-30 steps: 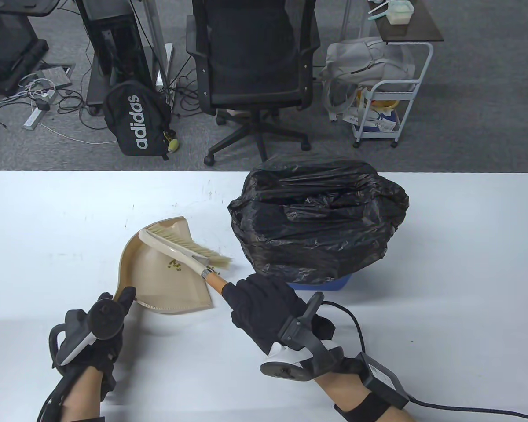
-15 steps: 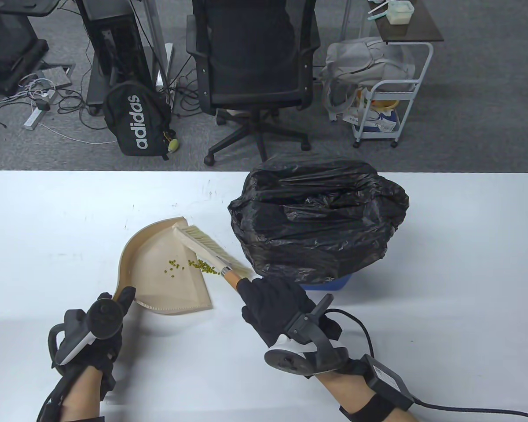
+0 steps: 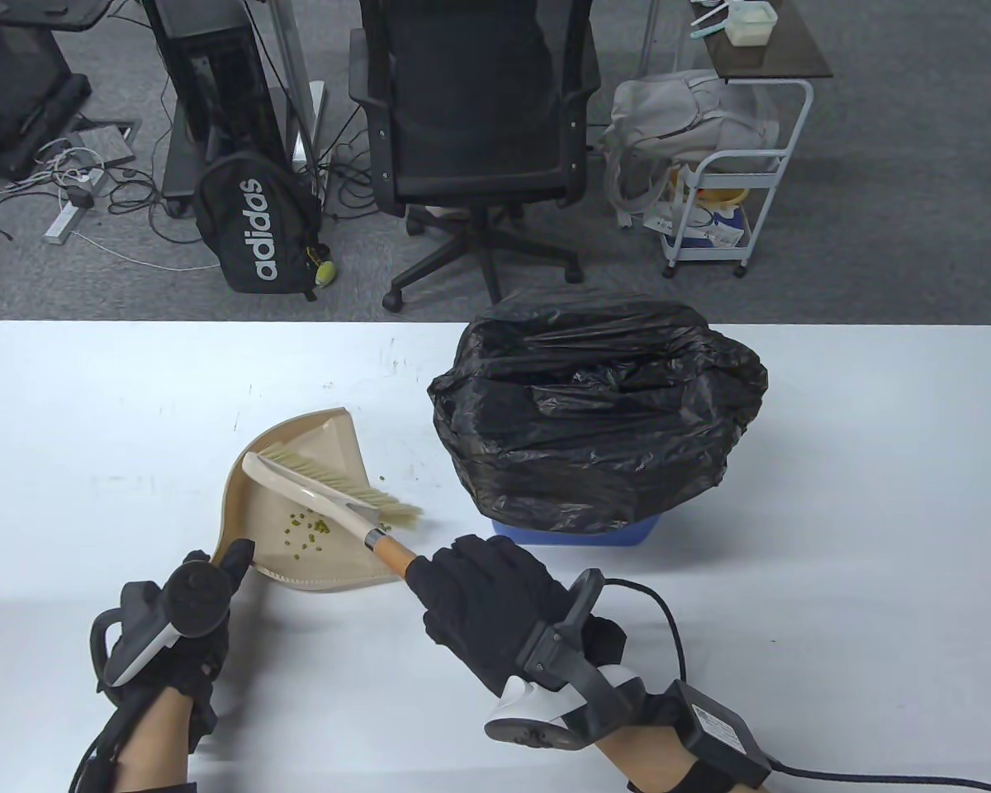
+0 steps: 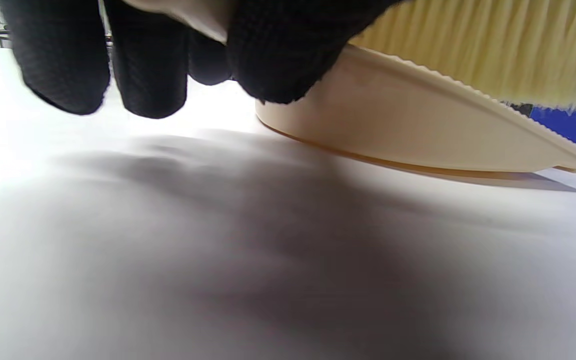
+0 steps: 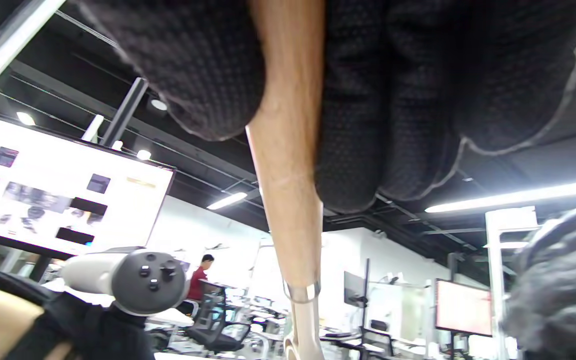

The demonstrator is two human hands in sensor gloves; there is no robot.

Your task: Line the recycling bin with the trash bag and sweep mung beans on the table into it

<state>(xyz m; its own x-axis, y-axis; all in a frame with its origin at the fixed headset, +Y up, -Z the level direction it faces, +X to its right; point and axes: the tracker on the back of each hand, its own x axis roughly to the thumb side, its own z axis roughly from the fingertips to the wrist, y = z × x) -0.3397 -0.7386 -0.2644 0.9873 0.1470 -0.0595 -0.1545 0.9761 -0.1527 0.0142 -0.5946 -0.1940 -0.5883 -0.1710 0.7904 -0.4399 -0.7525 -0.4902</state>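
A beige dustpan lies on the white table, its rear edge also seen in the left wrist view as the dustpan. My left hand holds its handle at the near-left end. Several green mung beans lie inside the pan; a few beans sit on the table beside it. My right hand grips the wooden handle of a brush, whose bristles rest across the pan. The blue bin stands to the right, draped in a black trash bag.
A black office chair, a black backpack and a white trolley stand on the floor beyond the table's far edge. A cable runs from my right wrist to the table's near right.
The brush swept left and toward me across the dustpan, pushing the beans deeper into the pan. My right hand moved left with it. The left hand and dustpan stayed put.
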